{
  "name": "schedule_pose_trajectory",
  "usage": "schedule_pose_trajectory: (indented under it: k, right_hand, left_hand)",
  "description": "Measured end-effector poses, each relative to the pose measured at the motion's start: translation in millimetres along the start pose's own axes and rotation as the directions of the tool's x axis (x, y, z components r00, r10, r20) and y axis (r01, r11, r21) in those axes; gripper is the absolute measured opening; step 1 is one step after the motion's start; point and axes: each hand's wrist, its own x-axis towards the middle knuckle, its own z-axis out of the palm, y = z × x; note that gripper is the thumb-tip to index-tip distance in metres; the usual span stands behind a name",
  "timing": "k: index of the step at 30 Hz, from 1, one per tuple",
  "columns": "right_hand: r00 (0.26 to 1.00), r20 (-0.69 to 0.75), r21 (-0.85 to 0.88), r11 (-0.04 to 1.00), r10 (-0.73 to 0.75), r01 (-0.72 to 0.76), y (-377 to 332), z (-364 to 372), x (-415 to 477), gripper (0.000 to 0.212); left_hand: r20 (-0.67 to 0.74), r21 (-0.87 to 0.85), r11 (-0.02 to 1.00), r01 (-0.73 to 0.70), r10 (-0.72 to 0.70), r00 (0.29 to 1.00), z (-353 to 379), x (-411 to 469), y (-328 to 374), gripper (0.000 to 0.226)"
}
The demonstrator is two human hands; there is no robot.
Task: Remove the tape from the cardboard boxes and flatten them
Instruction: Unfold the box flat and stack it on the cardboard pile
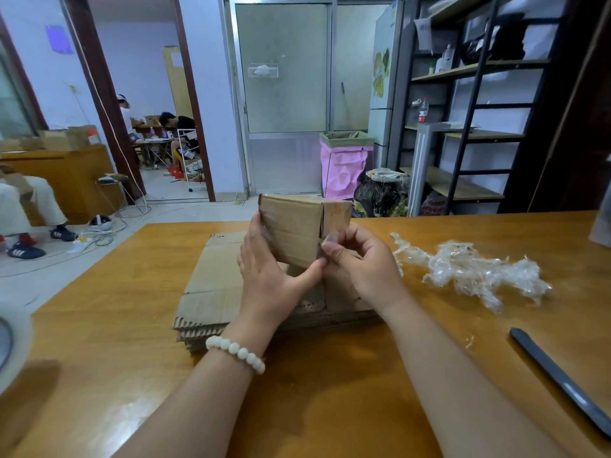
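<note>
Box held up btwn both hands: left hand grips its left side, right hand pinches tape strip at its near-right edge.

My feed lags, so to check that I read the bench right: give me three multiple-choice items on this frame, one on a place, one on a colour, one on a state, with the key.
1. Where does the wad of peeled tape lie?
A. on the floor
B. on the table, right of the flattened stack
C. in the pink bin

2. What colour are the beads of the bracelet?
A. red
B. black
C. white

3. What is the right hand doing?
A. pinching a tape strip at the box
B. gripping the cutter
C. lying flat on the table

Key: 1 B, the wad sits on the tabletop beside the stack; 2 C, the beads show white; 3 A, thumb and fingertips close on clear tape while the left hand holds the box.
</note>
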Motion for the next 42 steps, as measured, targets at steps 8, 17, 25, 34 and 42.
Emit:
schedule_pose_trajectory:
  k: [8,17,25,34,42]
  right_hand:
    - [0.98,-0.184,-0.012,0.997,-0.075,0.074,2.5,-2.2,2.0,0.015]
    - [0.994,-0.103,0.061,0.997,-0.034,0.04,0.0,-4.0,1.4,0.015]
    - [0.979,-0.03,-0.167,0.967,-0.201,0.193,0.6,-3.6,-2.1,0.021]
    - [0.958,-0.042,-0.339,0.906,-0.284,0.254,-1.4,-10.4,-3.8,0.027]
    - [0.901,0.011,-0.488,0.784,-0.433,0.383,5.1,-6.1,-2.8,0.038]
  left_hand:
    - [0.071,-0.078,0.997,0.001,0.004,0.997,-1.6,2.1,-0.4,0.119]
    - [0.201,-0.092,0.994,0.053,-0.034,0.979,-5.1,4.8,-2.4,0.119]
    - [0.207,-0.016,0.984,0.177,-0.17,0.964,0.0,10.5,-6.7,0.14]
    - [0.21,-0.064,0.992,0.105,-0.089,0.974,-2.6,13.9,-10.3,0.123]
    - [0.197,-0.061,0.996,0.067,-0.054,0.979,1.7,5.0,-8.2,0.126]
